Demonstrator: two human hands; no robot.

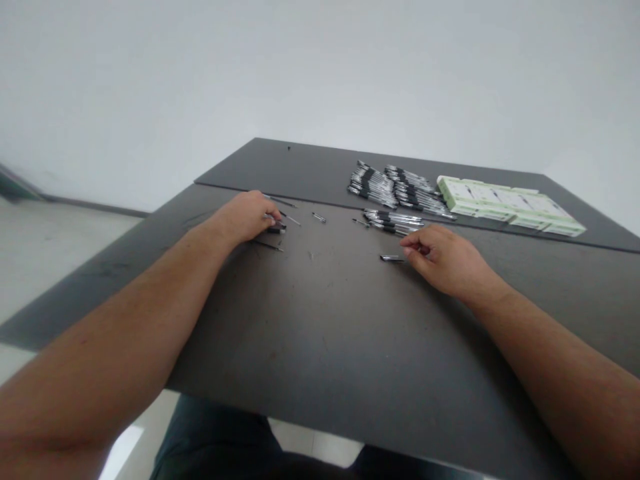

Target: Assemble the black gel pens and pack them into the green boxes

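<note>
My left hand [245, 217] rests on the dark table with its fingertips over a black-and-silver pen part [276, 229]. Whether it grips that part is hidden. A thin pen piece [267, 245] lies just below those fingers, and other small pen pieces [319, 217] lie to their right. My right hand [445, 260] hovers low, fingers loosely curled, with nothing visible in them. Just left of its fingertips lies a short black pen piece [391, 258]. A loose group of clear pens with black grips [393, 221] lies beyond that hand.
Two piles of similar pens [395, 187] lie on the far table panel, beside a row of pale green-and-white boxes [510, 205]. The dark grey table [330, 320] has a seam across it. A white wall stands behind, and the floor shows at left.
</note>
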